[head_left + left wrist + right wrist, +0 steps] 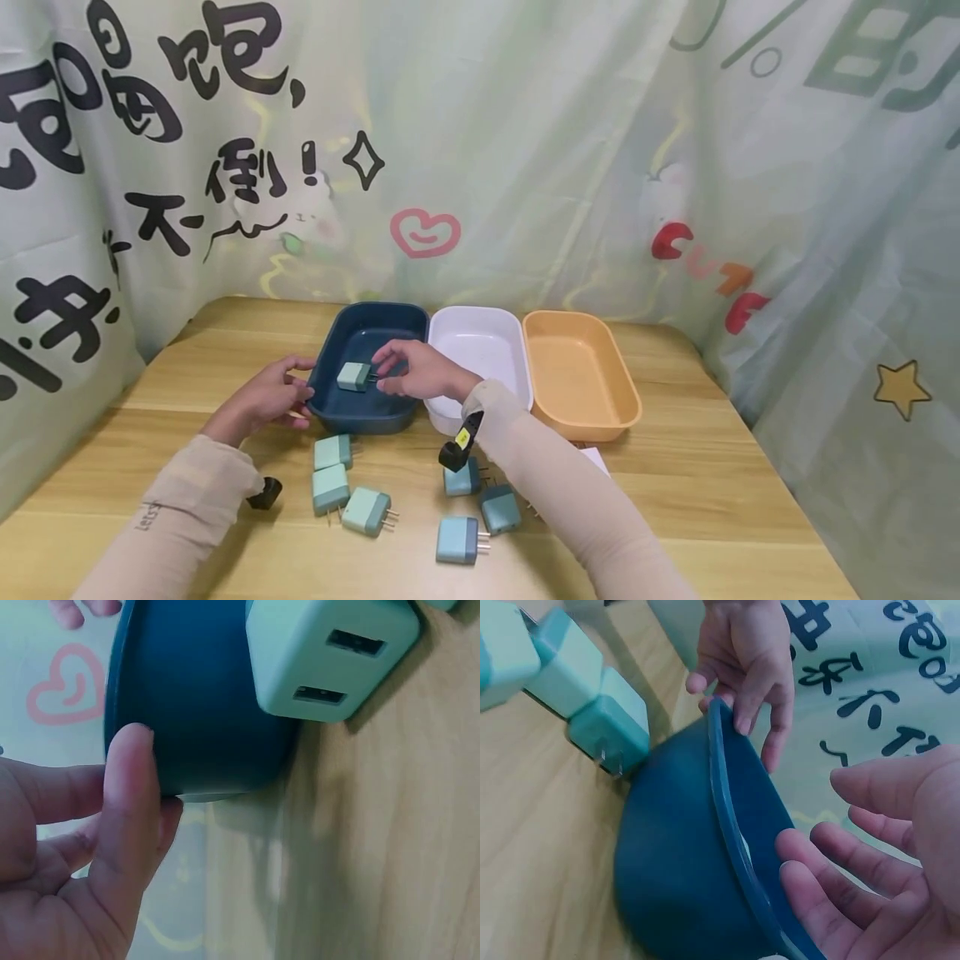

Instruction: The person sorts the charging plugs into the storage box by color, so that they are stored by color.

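Wooden table (697,500) bore white tray (480,337) and orange tray (581,367) right of navy tray (390,321), USB chargers (366,510) before it; left hand (266,398) pinched its rim (721,787), right hand (426,372) spread; curtain (525,167) read "CUTE".

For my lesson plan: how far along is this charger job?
Looks done: one green charger lies in the navy tray. In hand: the left hand holds the tray; the right hand, empty, hovers over it. Apparently left: three green chargers on the table, perhaps blue ones too.
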The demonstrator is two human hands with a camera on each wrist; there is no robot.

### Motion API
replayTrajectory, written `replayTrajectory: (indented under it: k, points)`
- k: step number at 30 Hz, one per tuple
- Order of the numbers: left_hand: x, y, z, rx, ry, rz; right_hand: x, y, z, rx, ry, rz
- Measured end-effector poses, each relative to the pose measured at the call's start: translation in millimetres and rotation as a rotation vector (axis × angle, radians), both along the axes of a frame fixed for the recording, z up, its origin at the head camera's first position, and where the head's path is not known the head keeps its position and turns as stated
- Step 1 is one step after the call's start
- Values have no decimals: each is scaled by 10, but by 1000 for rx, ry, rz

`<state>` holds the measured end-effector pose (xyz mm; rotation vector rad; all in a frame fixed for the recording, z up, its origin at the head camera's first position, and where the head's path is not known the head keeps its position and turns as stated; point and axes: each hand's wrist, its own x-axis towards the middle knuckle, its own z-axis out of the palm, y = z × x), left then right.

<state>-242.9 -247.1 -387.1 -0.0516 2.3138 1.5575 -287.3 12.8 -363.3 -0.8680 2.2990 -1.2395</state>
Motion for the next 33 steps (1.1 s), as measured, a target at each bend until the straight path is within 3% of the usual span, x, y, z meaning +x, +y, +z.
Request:
replayTrajectory:
  k: [8,15,25,33]
  points:
    - [-4,7,19,-4,-4,-27,208,67,22,15,79,68]
    - [-10,8,14,-11,-9,-27,392,149,4,23,94,106]
    - [-17,-7,18,-5,-11,-22,596,175,-174,8,105,185]
    - [-12,-6,7,4,-10,-30,688,181,-305,52,53,236]
